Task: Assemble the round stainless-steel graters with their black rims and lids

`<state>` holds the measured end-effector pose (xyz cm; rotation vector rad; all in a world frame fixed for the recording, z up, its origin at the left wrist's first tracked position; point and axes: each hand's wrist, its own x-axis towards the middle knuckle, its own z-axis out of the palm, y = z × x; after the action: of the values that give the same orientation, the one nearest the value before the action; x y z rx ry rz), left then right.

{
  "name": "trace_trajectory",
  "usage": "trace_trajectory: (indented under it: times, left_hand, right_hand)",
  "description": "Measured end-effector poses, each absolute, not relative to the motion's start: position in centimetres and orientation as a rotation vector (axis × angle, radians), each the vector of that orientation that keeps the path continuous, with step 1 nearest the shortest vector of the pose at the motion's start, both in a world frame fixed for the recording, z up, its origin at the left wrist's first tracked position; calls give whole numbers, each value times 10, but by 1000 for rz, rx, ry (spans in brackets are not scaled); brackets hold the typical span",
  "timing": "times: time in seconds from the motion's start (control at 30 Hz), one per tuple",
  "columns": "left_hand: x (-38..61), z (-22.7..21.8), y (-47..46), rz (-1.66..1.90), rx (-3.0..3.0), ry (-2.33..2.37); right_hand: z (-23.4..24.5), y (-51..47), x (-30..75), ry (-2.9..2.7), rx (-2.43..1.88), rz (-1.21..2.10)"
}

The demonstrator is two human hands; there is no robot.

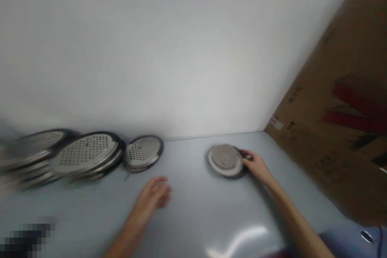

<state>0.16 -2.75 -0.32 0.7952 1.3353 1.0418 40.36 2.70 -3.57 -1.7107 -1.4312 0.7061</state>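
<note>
My right hand [254, 165] pinches the right edge of a round metal plate [225, 157] with a rough, perforated-looking middle and a dark rim at that side. The plate is at the grey tabletop; blur hides whether it touches. Left of it, my left hand [155, 194] hovers over the table with its fingers loosely bent and apart, holding nothing. Nearest to that hand lies a small stack of round perforated metal plates [143, 151] with a black rim. A larger stack of perforated plates [86, 154] sits further left.
Another blurred stack of perforated plates [33, 149] stands at the far left, close to the white wall [193, 56]. A large cardboard box [317, 149] with red markings leans along the right side. The grey tabletop [193, 205] reflects light near the front.
</note>
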Motion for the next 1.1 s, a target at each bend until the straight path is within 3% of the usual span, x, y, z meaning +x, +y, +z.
trace_trajectory:
  times: [0.23,0.5,0.73,0.9,0.97,1.1]
  left_hand:
    - [23,-21,-39,899,1106,1361]
    - [-17,-27,-42,949,1240,1430]
    - [-64,-20,-43,936,1290,1746]
    - [-34,-2,-53,1161,1539,1976]
    - [-7,1,-61,1073,1798,1878]
    - [51,-1,-81,569,2279,1317]
  right_hand:
    - [-24,-9,312,-1799,-1391,902]
    - [-28,-13,313,-1949,-1476,498]
    - [-38,-9,330,-1935,-1509,408]
    - [-43,-11,327,-1956,-1489,402]
    - [-44,-11,324,-1972,-1477,406]
    - [-44,-9,323,-2001,-1460,406]
